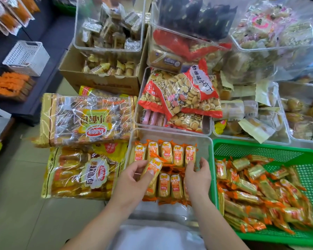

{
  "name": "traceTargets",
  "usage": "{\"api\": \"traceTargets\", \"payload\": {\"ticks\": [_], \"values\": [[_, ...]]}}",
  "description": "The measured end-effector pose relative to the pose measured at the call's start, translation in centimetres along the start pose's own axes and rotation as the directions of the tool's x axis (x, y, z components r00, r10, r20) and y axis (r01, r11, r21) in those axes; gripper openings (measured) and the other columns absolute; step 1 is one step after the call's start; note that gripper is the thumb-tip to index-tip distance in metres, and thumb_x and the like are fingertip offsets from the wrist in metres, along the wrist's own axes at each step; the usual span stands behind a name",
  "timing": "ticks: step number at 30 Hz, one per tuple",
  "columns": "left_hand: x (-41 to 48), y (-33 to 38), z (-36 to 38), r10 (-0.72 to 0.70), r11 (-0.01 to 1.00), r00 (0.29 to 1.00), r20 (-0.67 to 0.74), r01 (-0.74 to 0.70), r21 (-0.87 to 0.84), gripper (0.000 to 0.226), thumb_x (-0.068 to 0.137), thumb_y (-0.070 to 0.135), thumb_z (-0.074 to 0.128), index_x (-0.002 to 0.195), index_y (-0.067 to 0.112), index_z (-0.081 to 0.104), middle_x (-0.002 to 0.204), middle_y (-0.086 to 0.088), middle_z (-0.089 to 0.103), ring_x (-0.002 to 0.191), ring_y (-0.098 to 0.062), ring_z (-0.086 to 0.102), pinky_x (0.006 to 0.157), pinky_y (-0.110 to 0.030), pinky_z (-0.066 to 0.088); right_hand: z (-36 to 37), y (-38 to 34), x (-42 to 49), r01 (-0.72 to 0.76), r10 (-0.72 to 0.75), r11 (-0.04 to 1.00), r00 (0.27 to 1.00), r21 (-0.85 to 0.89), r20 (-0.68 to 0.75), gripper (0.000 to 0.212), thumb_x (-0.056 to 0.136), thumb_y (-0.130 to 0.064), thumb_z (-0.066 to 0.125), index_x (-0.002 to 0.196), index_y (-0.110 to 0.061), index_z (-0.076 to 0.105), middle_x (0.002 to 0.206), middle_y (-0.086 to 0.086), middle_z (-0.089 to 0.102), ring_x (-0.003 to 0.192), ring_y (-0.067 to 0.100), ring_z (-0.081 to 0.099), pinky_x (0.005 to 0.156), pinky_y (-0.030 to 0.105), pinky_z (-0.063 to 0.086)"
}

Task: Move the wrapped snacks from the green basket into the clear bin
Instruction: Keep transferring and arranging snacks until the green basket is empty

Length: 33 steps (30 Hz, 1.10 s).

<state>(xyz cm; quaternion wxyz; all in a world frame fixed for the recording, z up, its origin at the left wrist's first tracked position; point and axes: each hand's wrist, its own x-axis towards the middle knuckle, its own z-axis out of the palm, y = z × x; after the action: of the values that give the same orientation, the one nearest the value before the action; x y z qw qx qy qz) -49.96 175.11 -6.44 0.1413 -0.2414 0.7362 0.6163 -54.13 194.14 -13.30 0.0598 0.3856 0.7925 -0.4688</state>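
A green basket [257,148] at the lower right holds a loose heap of orange-and-yellow wrapped snacks [260,193]. To its left stands the clear bin [172,135], with several of the same snacks [166,152] set in neat rows. My left hand [134,179] is over the bin's left side and pinches one wrapped snack [153,168] between thumb and fingers. My right hand [197,175] hovers over the bin's right side with fingers loosely curled, fingertips touching the row of snacks and holding nothing.
Two big bags of small breads [87,120] lie left of the bin. Behind it a clear bin holds red bags of round biscuits [179,92]. More clear bins, a cardboard box [101,78] and a white basket [25,56] crowd the back.
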Motion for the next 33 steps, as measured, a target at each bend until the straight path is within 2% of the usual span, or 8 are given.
{"api": "traceTargets", "payload": {"ticks": [5,8,10,13,18,21,27,33], "values": [[-0.2,0.0,-1.0,-0.066,0.995,0.997,-0.032,0.064,-0.073,0.025,0.091,0.017,0.079,0.11,0.03,0.07,0.106,0.005,0.074,0.103,-0.017,0.069,0.091,-0.037,0.061,-1.9,-2.4,-4.0,0.182,-0.191,0.981,0.969,0.07,0.16,0.024,0.099,-0.028,0.066,0.123,-0.027,0.067,0.113,-0.012,0.071,0.108,0.009,0.067,0.091,0.027,0.053],[-0.4,0.3,-2.0,-0.053,0.991,0.998,0.017,0.054,-0.121,0.024,0.087,0.014,0.084,0.107,0.022,0.074,0.096,0.001,0.078,0.095,-0.016,0.074,0.081,-0.028,0.062,-1.3,-4.1,-7.2,0.024,-0.117,0.981,0.866,0.194,0.486,0.016,0.093,-0.026,0.077,0.108,-0.022,0.075,0.093,-0.002,0.08,0.09,0.014,0.076,0.084,0.04,0.064],[-0.4,0.4,-3.0,-0.025,0.99,0.997,0.078,0.036,-0.136,0.025,0.085,0.015,0.086,0.107,0.019,0.075,0.093,0.001,0.08,0.09,-0.013,0.076,0.076,-0.023,0.061,-0.3,-4.6,-8.7,-0.033,-0.115,0.969,0.814,0.243,0.57,0.017,0.09,-0.021,0.08,0.105,-0.015,0.075,0.091,0.005,0.08,0.085,0.017,0.076,0.079,0.043,0.063],[0.3,0.0,-5.0,-0.05,0.995,0.989,0.142,0.062,-0.078,0.021,0.091,0.014,0.08,0.11,0.021,0.075,0.097,0.002,0.08,0.095,-0.014,0.075,0.076,-0.022,0.059,1.1,-4.1,-9.4,-0.057,-0.093,0.96,0.859,0.275,0.503,0.017,0.088,-0.019,0.082,0.1,-0.012,0.074,0.084,0.005,0.079,0.076,0.015,0.074,0.072,0.04,0.062],[1.9,-1.5,-8.4,-0.115,0.991,0.988,0.099,0.107,0.082,0.016,0.095,0.017,0.074,0.107,0.026,0.072,0.104,0.004,0.071,0.099,-0.014,0.068,0.094,-0.036,0.06,3.0,-1.2,-8.9,-0.046,0.019,0.996,0.946,0.077,0.323,0.023,0.081,-0.036,0.086,0.094,-0.022,0.073,0.091,0.011,0.074,0.069,0.023,0.071,0.069,0.059,0.062],[2.6,-1.7,-9.9,-0.108,0.986,0.988,0.113,0.092,0.138,0.016,0.096,0.015,0.072,0.108,0.026,0.071,0.105,0.004,0.069,0.097,-0.013,0.066,0.097,-0.038,0.059,4.2,-0.6,-9.1,-0.022,0.031,0.999,0.949,-0.033,0.314,0.024,0.08,-0.034,0.087,0.096,-0.026,0.071,0.093,0.0,0.075,0.086,0.026,0.073,0.08,0.053,0.063],[3.0,-2.1,-10.8,-0.071,0.984,0.984,0.16,0.044,0.17,0.015,0.097,0.018,0.071,0.108,0.029,0.069,0.107,0.004,0.069,0.087,-0.01,0.063,0.089,-0.03,0.057,7.1,-0.8,-10.0,0.023,0.028,0.99,0.937,-0.142,0.348,0.023,0.084,-0.031,0.086,0.095,-0.022,0.068,0.09,-0.006,0.073,0.084,0.02,0.072,0.082,0.042,0.063],[2.7,-2.5,-10.9,-0.002,0.976,0.985,0.172,-0.035,0.216,0.016,0.097,0.02,0.07,0.112,0.026,0.07,0.106,0.005,0.068,0.091,-0.007,0.063,0.084,-0.02,0.056,9.3,-1.4,-9.9,0.132,-0.018,0.934,0.945,-0.332,0.326,0.032,0.091,-0.035,0.076,0.074,-0.01,0.068,0.065,0.006,0.067,0.065,0.026,0.062,0.061,0.035,0.049]]}}
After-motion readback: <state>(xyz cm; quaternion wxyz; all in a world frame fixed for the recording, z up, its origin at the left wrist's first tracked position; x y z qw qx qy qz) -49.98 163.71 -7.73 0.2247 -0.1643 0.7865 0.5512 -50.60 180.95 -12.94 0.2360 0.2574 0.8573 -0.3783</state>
